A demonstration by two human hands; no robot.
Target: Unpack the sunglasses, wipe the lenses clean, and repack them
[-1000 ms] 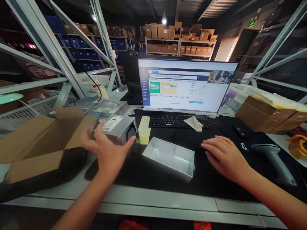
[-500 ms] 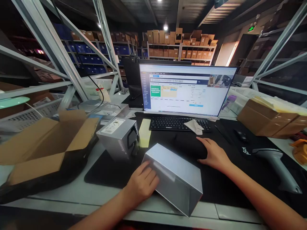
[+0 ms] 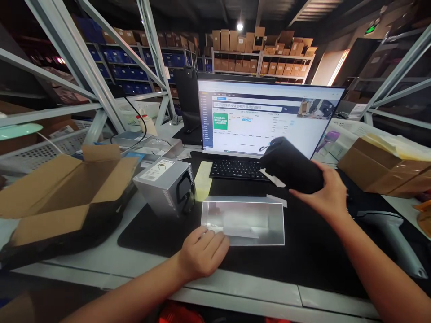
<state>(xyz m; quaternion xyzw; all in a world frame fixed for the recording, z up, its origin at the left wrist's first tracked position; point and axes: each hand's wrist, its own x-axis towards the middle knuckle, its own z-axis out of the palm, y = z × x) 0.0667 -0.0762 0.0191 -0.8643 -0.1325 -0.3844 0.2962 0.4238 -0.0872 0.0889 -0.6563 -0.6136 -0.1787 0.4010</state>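
My right hand (image 3: 330, 197) grips a black pouch-like case (image 3: 291, 166) with a small loop at its far end, held up in front of the monitor. Below it, an open silver box (image 3: 275, 224) stands on the black mat, its opening toward me, with a whitish flap or sheet inside. My left hand (image 3: 204, 253) is closed at the near left edge of this box, fingers curled over the rim. To the left sits a grey printed box (image 3: 164, 193) with a white label on top. Between the two boxes and the keyboard lies a yellow slip (image 3: 203, 180).
An open cardboard carton (image 3: 60, 188) fills the left side. The monitor (image 3: 245, 130) and keyboard (image 3: 235, 169) are at the back. A barcode scanner (image 3: 393, 237) lies at the right, with a brown carton (image 3: 380, 168) behind it.
My right hand was spread over a black thing on the mat and now holds the black case raised. The silver box has turned so its opening faces me; my left hand stays on it.
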